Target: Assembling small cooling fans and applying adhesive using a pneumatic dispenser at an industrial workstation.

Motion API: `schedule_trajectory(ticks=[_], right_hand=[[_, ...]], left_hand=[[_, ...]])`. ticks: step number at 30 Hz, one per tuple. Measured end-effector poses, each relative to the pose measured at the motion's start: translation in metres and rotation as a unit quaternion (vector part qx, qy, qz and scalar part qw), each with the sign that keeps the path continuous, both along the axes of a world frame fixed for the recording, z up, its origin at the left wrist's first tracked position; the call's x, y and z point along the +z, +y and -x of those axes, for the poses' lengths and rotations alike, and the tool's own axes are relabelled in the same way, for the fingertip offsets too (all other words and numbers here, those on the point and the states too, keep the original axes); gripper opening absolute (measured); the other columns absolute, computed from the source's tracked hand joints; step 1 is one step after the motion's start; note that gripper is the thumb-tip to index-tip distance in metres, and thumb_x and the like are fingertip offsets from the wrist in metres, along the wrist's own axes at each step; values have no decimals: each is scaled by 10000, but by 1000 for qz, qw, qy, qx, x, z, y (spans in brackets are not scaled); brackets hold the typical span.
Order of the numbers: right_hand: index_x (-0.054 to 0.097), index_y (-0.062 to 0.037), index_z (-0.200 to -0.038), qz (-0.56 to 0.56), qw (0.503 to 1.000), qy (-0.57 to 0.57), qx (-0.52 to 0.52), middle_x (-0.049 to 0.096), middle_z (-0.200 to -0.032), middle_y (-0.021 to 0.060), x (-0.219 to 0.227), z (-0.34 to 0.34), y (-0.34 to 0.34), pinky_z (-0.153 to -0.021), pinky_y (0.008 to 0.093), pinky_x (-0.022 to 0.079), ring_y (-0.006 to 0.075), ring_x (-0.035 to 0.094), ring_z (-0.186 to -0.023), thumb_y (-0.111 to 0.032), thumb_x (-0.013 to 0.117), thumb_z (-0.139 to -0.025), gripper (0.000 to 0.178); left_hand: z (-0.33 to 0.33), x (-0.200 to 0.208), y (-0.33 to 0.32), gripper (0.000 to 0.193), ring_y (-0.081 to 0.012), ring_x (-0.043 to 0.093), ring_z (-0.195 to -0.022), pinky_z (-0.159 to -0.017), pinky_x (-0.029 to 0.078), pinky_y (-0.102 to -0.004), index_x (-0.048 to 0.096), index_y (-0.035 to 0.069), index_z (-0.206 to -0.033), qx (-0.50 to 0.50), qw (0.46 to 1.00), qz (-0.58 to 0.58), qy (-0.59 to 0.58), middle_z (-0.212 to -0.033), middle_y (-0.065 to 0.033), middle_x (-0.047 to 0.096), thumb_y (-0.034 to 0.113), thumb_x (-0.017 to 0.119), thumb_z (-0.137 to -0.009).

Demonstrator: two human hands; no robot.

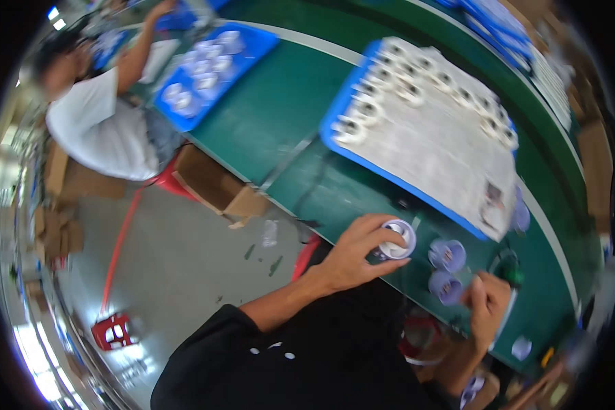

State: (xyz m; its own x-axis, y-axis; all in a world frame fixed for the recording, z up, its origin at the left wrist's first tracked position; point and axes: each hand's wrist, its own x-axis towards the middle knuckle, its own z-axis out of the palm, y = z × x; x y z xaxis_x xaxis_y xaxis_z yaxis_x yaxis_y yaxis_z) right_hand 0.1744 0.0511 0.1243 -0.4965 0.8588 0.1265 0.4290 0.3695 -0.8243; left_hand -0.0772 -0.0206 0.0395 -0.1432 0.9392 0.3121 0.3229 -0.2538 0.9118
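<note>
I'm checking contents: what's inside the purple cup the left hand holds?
A white piece shows inside the purple cup. The left hand partly covers it; anything beneath is hidden.

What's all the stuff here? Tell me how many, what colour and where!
Tabletop: one, green, across the middle
Big tray: one, blue, on the tabletop
Sheet: one, pale grey, in the big tray
Round parts: more than ten, white, on the sheet
Far tray: one, blue, upper left
Tray cups: several, purple and white, in the far tray
Held cup: one, purple, near edge
Table cups: two, purple, below the big tray
Open box: one, brown, left of the tabletop
Floor line: one, red, left
Worker: one, white shirt, upper left
Edge things: too blurry to count
Left hand: one, bare, around the held cup
Right hand: one, bare, by the table cups
</note>
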Motion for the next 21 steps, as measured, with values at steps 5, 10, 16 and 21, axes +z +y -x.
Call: schedule_trajectory(ticks=[5, 10, 16, 21], right_hand=[[574, 16, -586, 69, 987, 27, -144, 458, -518, 29, -33, -59, -18, -452, 274, 258, 92, 408, -463, -234, 525, -1008, 493], [500, -43, -576, 48, 967, 74, -239, 432, -499, -2, -71, -100, -32, -436, 230, 227, 49, 367, -440, -348, 489, -1042, 557], [655, -37, -650, 83, 936, 29, -341, 518, -541, 30, -38, -68, -50, -495, 273, 319, 103, 446, -512, -344, 623, -981, 452], [652, -21, -654, 73, 936, 11, -344, 522, -552, 19, -35, -68, -53, -484, 273, 317, 92, 442, -507, -325, 601, -993, 458]], left_hand=[[67, -6, 5, 614, -285, 538, -1219, -1042, 417, -380, 534, 88, -1253, 179, 978, -67, -87, -1261, -136, 573, 145, 850, -731], [170, 24, 1, 584, -187, 609, -1031, -905, 478, -328, 487, 32, -1256, 385, 923, -6, -7, -1142, -109, 633, 149, 811, -785], [180, 25, -1, 568, -251, 565, -1072, -904, 476, -395, 581, 93, -1253, 393, 909, 39, 135, -1177, -100, 580, 203, 818, -749], [200, 19, 6, 580, -247, 580, -1026, -880, 475, -379, 583, 78, -1260, 418, 901, 41, 107, -1140, -102, 604, 193, 821, -743]])
